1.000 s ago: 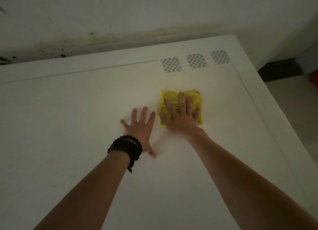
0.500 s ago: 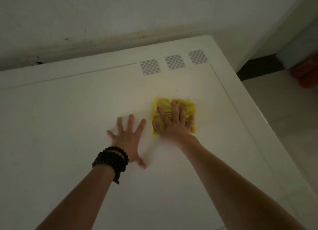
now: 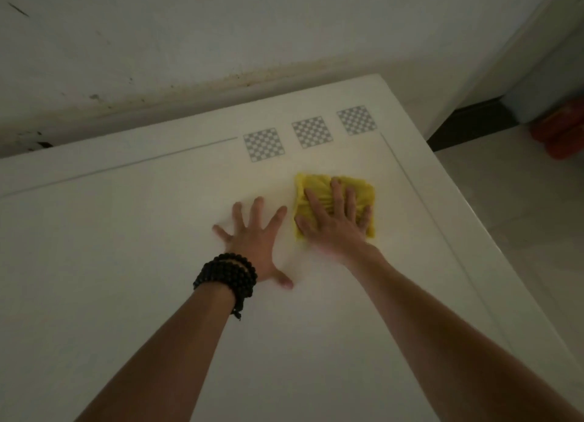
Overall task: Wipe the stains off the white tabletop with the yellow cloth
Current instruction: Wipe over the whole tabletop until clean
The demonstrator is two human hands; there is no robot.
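Observation:
The folded yellow cloth (image 3: 319, 187) lies on the white tabletop (image 3: 126, 247), below the checkered squares. My right hand (image 3: 335, 225) presses flat on the cloth with fingers spread, covering its lower half. My left hand (image 3: 256, 238) rests flat on the bare tabletop just left of the cloth, fingers apart, holding nothing. A black bead bracelet (image 3: 226, 279) wraps that wrist. I cannot make out distinct stains in the dim light.
Three grey checkered squares (image 3: 311, 132) are printed near the table's far edge. The table's right edge (image 3: 474, 225) drops to a pale tiled floor. A scuffed wall (image 3: 221, 36) runs behind. An orange-red object (image 3: 562, 134) sits on the floor at far right.
My right hand slid the cloth toward me on the tabletop and then back away, closer to the checkered squares. My left hand stayed planted flat beside it. The head view shifted.

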